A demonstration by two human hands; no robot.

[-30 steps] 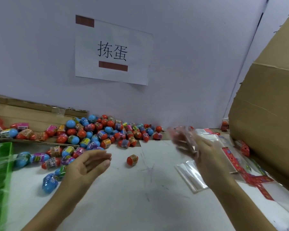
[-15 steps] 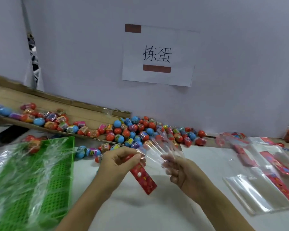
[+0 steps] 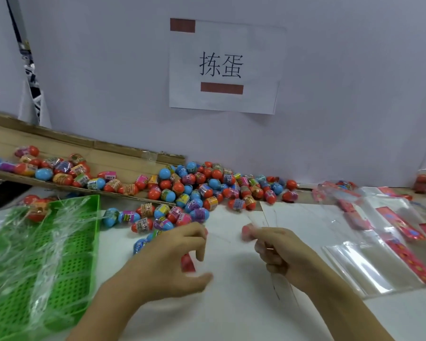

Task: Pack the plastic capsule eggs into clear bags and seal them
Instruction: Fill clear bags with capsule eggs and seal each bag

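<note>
Clear bag [image 3: 234,231] stretched between my hands above the table's [image 3: 231,316] middle.
My left hand [image 3: 172,262] and right hand [image 3: 280,254] each pinch its red-headed, blurred ends.

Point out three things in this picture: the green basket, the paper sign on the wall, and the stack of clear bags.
green basket [image 3: 67,244], head view, on its perforated floor.
paper sign [image 3: 256,45], head view, on blank paper right of the characters.
stack of clear bags [image 3: 369,267], head view, on the clear film of the nearest bag.

A packing workstation: loose capsule eggs [image 3: 197,190], stacked clear bags [image 3: 369,264], taped wall sign [image 3: 225,67].
</note>
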